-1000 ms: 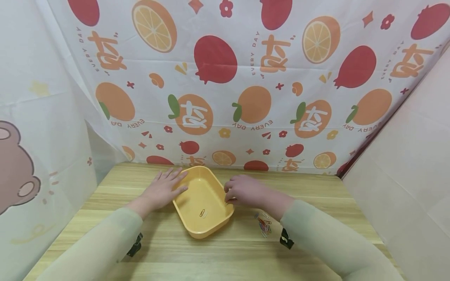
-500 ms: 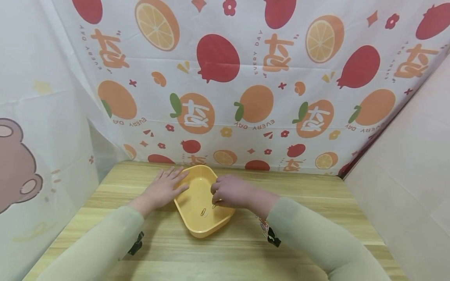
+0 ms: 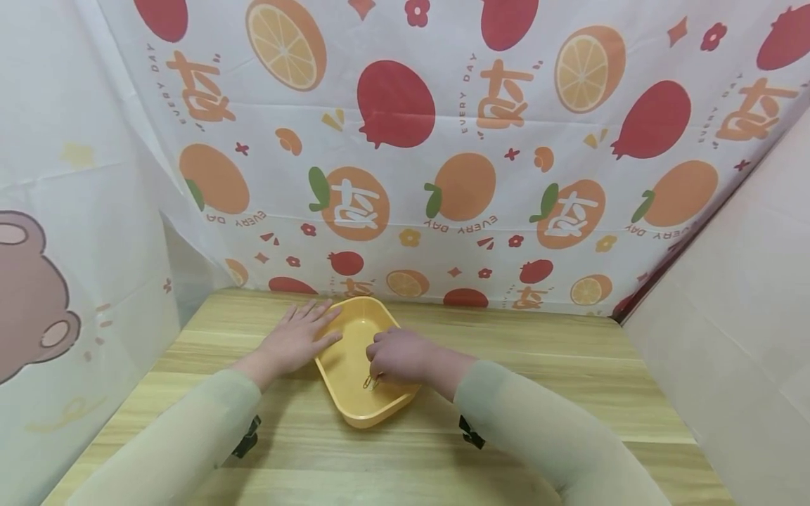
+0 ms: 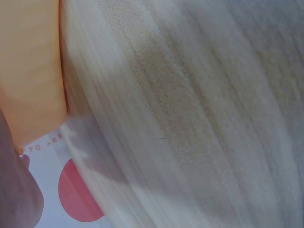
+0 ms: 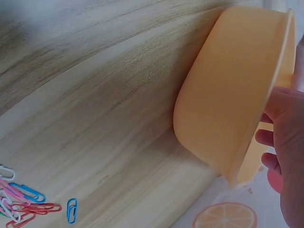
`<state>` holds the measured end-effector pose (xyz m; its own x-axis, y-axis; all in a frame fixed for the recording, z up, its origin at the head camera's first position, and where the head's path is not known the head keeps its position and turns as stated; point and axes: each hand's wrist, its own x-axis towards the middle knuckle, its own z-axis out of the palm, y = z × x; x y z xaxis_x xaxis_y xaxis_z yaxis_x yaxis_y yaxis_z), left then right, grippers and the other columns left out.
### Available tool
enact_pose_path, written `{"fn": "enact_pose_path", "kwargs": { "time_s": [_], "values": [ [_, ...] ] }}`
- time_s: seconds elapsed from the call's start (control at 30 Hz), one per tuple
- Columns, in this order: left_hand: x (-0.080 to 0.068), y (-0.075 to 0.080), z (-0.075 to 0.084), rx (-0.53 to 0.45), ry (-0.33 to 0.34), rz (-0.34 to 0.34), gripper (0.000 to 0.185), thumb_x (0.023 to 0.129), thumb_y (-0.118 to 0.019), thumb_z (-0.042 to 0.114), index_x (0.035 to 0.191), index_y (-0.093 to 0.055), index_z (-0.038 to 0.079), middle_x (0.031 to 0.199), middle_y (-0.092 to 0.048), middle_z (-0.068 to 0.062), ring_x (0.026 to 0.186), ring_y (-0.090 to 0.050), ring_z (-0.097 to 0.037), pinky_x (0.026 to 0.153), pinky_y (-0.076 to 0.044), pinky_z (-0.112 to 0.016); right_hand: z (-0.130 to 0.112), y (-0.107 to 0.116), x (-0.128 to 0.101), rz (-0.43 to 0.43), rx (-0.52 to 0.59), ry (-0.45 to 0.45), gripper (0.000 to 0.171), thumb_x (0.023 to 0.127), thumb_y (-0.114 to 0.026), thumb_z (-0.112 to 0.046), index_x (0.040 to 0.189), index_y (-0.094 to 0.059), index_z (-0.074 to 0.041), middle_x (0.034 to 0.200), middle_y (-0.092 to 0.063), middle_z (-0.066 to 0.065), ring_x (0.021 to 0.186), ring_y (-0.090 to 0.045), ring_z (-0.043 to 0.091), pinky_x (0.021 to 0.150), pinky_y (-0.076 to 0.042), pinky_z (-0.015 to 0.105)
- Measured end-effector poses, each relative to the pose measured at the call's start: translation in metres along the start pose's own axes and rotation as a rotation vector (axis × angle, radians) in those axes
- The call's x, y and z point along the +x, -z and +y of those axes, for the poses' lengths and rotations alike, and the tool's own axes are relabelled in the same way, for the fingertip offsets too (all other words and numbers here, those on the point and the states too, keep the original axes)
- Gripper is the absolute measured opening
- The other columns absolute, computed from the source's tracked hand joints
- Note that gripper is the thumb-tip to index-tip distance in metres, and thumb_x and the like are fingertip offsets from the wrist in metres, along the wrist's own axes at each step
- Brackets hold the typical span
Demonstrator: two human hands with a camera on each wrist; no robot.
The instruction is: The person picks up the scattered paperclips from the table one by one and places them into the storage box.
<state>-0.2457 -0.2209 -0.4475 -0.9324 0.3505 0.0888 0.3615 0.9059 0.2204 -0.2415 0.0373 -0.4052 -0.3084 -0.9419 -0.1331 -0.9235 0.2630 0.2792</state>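
A paper clip (image 3: pixel 368 381) lies on the floor of the yellow tray (image 3: pixel 351 414), which sits on the wooden table (image 3: pixel 569 351) near its middle. My right hand (image 3: pixel 397 356) is down inside the tray, fingers curled, fingertips at the clip; a second clip may be pinched there, but I cannot tell, since the head view is too small and the right wrist view shows only the tray's outer wall and my fingers (image 5: pixel 285 118) over its rim. My left hand (image 3: pixel 294 341) lies flat, fingers straight and relaxed, touching the tray's left rim and steadying it. A heap of coloured paper clips (image 5: pixel 21 204) waits on the table just right of the tray, hidden behind my sleeve in the head view.

In my judgement the step goes best if I open the fingers low over the tray floor so nothing bounces out, keep the left palm pressing the rim so the light tray does not slide, and lift the right hand straight up clear of the wall.
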Motion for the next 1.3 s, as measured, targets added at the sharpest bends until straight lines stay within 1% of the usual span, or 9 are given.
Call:
{"fn": "enact_pose_path", "kwargs": {
  "time_s": [0.17,0.27,0.37,0.53,0.6,0.67,0.87,1.1,1.3],
  "values": [
    [0.000,0.000,0.000,0.003,-0.003,0.001,0.064,0.103,-0.042,0.053,0.157,-0.031,0.021,0.164,-0.020,-0.008,0.149,-0.012,-0.041,0.118,-0.003,-0.063,-0.004,0.000,0.009,-0.068,-0.004,-0.011,0.008,0.089,-0.073,-0.036,0.091,-0.078,-0.041,0.089,-0.057,-0.017,0.082,-0.045,0.007,0.071,-0.037,0.025],
    [0.000,0.000,0.000,0.004,-0.003,-0.001,0.065,0.103,-0.042,0.054,0.157,-0.030,0.021,0.164,-0.020,-0.008,0.149,-0.012,-0.041,0.118,-0.003,-0.063,-0.005,-0.003,0.013,-0.091,-0.012,-0.017,0.008,0.089,-0.072,-0.038,0.093,-0.078,-0.042,0.090,-0.057,-0.018,0.082,-0.045,0.007,0.070,-0.037,0.024],
    [0.000,0.000,0.001,0.004,-0.002,-0.006,0.067,0.102,-0.038,0.058,0.157,-0.030,0.022,0.164,-0.020,-0.007,0.149,-0.012,-0.041,0.118,-0.003,-0.063,-0.006,-0.008,0.015,-0.096,-0.019,-0.022,0.008,0.090,-0.071,-0.038,0.094,-0.078,-0.041,0.091,-0.058,-0.017,0.082,-0.046,0.007,0.069,-0.037,0.024],
    [0.000,0.000,0.003,0.008,0.000,-0.010,0.075,0.099,-0.028,0.069,0.158,-0.030,0.023,0.164,-0.019,-0.007,0.150,-0.011,-0.040,0.118,-0.003,-0.063,-0.006,-0.012,0.016,-0.093,-0.026,-0.034,0.007,0.091,-0.071,-0.038,0.094,-0.077,-0.039,0.091,-0.058,-0.016,0.082,-0.046,0.008,0.069,-0.038,0.025],
    [0.000,0.001,0.003,0.012,0.001,-0.010,0.076,0.098,-0.026,0.070,0.158,-0.030,0.023,0.164,-0.019,-0.007,0.150,-0.012,-0.040,0.118,-0.003,-0.063,-0.006,-0.013,0.016,-0.092,-0.024,-0.037,0.008,0.091,-0.070,-0.040,0.093,-0.077,-0.039,0.090,-0.057,-0.016,0.082,-0.047,0.008,0.069,-0.038,0.025],
    [0.000,0.001,0.002,0.014,0.005,-0.010,0.074,0.099,-0.028,0.068,0.158,-0.030,0.023,0.164,-0.020,-0.006,0.150,-0.012,-0.040,0.118,-0.004,-0.063,-0.006,-0.013,0.016,-0.088,-0.017,-0.037,0.009,0.091,-0.069,-0.042,0.094,-0.077,-0.039,0.090,-0.057,-0.016,0.082,-0.047,0.007,0.069,-0.038,0.024],
    [-0.001,0.002,0.003,0.005,0.009,-0.003,0.065,0.102,-0.042,0.054,0.157,-0.031,0.022,0.164,-0.022,-0.008,0.149,-0.013,-0.041,0.118,-0.004,-0.064,-0.006,-0.013,0.015,-0.044,0.030,-0.030,0.013,0.091,-0.069,-0.043,0.098,-0.078,-0.038,0.088,-0.056,-0.017,0.081,-0.047,0.006,0.068,-0.038,0.023],
    [-0.001,0.003,0.003,0.006,0.007,-0.011,0.064,0.103,-0.043,0.053,0.157,-0.031,0.021,0.164,-0.021,-0.008,0.149,-0.013,-0.041,0.117,-0.005,-0.064,-0.003,-0.012,0.013,-0.024,0.082,-0.051,0.013,0.090,-0.073,-0.036,0.102,-0.078,-0.036,0.093,-0.059,-0.016,0.084,-0.049,0.007,0.071,-0.041,0.023],
    [-0.003,0.003,0.003,-0.001,-0.006,0.012,0.064,0.102,-0.041,0.055,0.156,-0.033,0.021,0.163,-0.025,-0.009,0.149,-0.015,-0.041,0.117,-0.007,-0.065,0.002,-0.012,0.010,0.047,0.117,-0.066,0.017,0.090,-0.075,-0.029,0.105,-0.079,-0.033,0.098,-0.062,-0.016,0.086,-0.052,0.006,0.076,-0.045,0.022]
  ]
}}
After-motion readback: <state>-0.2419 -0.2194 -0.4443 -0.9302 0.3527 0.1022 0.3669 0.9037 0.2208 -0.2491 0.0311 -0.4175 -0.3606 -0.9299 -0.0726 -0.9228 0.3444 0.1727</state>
